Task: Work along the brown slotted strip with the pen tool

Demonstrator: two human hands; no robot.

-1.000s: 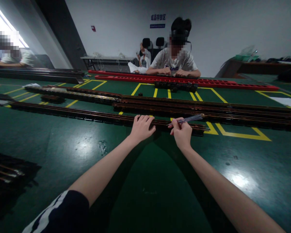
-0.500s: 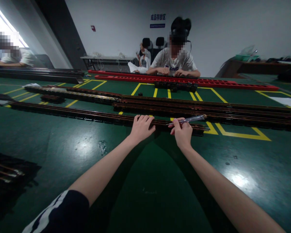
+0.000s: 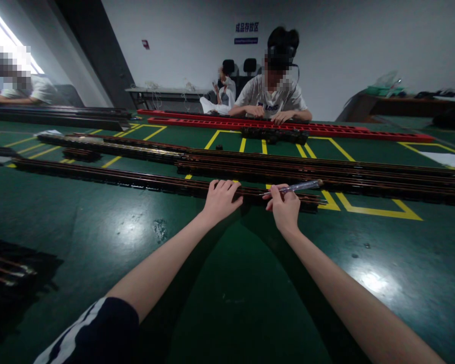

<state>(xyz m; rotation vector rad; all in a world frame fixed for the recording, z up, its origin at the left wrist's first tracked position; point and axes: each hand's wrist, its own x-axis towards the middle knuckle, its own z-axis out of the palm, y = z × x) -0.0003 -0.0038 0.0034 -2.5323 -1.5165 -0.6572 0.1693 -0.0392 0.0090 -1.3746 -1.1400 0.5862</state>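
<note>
A long, thin dark rail with copper-coloured strips along it [image 3: 147,180] lies across the table in front of me. My left hand [image 3: 220,201] rests on this rail, fingers spread over it and thumb apart. To its right, my right hand [image 3: 285,206] grips a slim screwdriver with a clear handle [image 3: 301,186]. The screwdriver lies nearly level, its thin shaft pointing left over the rail and its handle sticking out to the right. Whether its tip touches the rail I cannot tell. The rail's right end shows just past my right hand.
More dark rails [image 3: 326,172] lie just beyond, and long red slotted frames [image 3: 387,135] farther back. A person [image 3: 275,96] works opposite. At the lower left is a dark stack with copper strips [image 3: 11,283]. Yellow tape [image 3: 382,211] marks the green table [image 3: 235,303].
My hands and the screwdriver stay almost where they were. Across the table, the other person's hands have shifted slightly.
</note>
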